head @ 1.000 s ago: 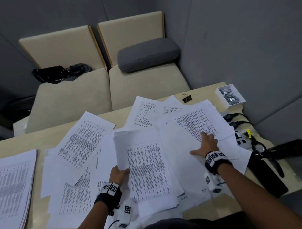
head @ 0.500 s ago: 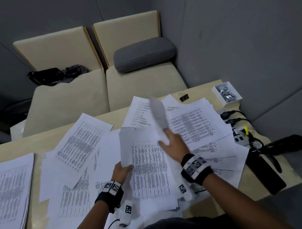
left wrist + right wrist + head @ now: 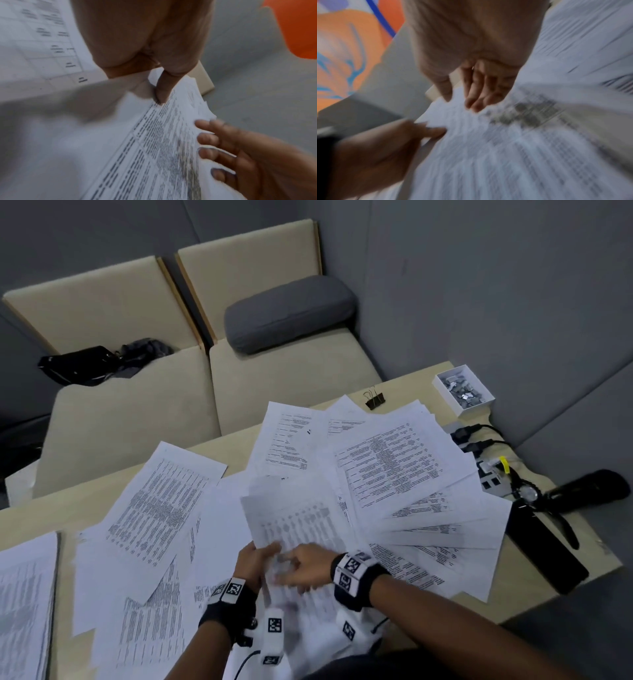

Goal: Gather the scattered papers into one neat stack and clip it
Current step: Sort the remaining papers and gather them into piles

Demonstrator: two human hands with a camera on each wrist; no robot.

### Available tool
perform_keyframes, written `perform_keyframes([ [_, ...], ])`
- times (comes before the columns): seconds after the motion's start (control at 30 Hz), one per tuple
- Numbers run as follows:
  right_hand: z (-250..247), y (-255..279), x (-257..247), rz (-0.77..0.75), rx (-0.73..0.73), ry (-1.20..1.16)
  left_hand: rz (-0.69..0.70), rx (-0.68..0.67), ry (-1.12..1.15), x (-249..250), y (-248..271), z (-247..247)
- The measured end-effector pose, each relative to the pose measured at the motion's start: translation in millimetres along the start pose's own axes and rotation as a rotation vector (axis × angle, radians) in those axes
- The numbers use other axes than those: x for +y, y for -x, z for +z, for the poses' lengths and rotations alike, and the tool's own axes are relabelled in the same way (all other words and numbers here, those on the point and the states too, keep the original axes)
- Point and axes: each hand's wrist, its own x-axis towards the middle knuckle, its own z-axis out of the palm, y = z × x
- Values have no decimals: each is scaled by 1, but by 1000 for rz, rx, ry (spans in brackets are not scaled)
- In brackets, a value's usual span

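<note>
1. My left hand (image 3: pixel 253 563) grips the near edge of a gathered bundle of sheets (image 3: pixel 291 529), thumb on top.
2. My right hand (image 3: pixel 303 568) lies on the same bundle, fingers (image 3: pixel 211 139) outstretched over its printed face; the two hands almost meet.
3. Loose papers (image 3: pixel 394 470) fan across the surface (image 3: pixel 548 587) around the bundle, and a separate stack (image 3: pixel 24 607) sits far left.
4. Beyond them, the black binder clip (image 3: pixel 375 399) rests near the far edge, with a white box of clips (image 3: pixel 462 392) to its right.
</note>
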Motion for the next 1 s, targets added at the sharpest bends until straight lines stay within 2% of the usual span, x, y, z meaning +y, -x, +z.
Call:
perform_keyframes([
  [0.07,-24,2,15,37,292,-58,62,80,-192,0,-3,-2],
  [0.13,-57,7,34,127,630,-130,135,62,-201,12,1,-3],
  [0.17,-74,14,41,169,752,-182,171,48,-187,20,5,-3],
  [0.2,-89,20,47,212,807,-246,221,20,-162,28,8,-3],
  [0.23,-100,26,52,220,796,-341,264,-5,-124,36,12,-5],
  [0.3,-117,41,48,104,666,-529,364,-62,-39,56,24,-3],
  [0.37,-123,61,24,-48,549,-585,446,-95,40,78,38,0],
  [0.4,-127,69,9,-116,542,-574,483,-100,71,89,43,0],
  [0.47,-133,84,-17,-199,592,-575,564,-116,137,112,55,0],
  [0.57,-136,102,-46,-290,773,-597,666,-125,206,134,62,-5],
  [0.6,-134,102,-49,-331,805,-602,674,-102,207,135,61,-6],
  [0.67,-127,101,-46,-340,765,-606,671,-41,159,129,58,-7],
  [0.9,-95,65,-1,-230,730,-603,458,49,-31,69,44,0],
  [1.0,-93,66,-2,-256,717,-587,496,87,7,77,49,-1],
])
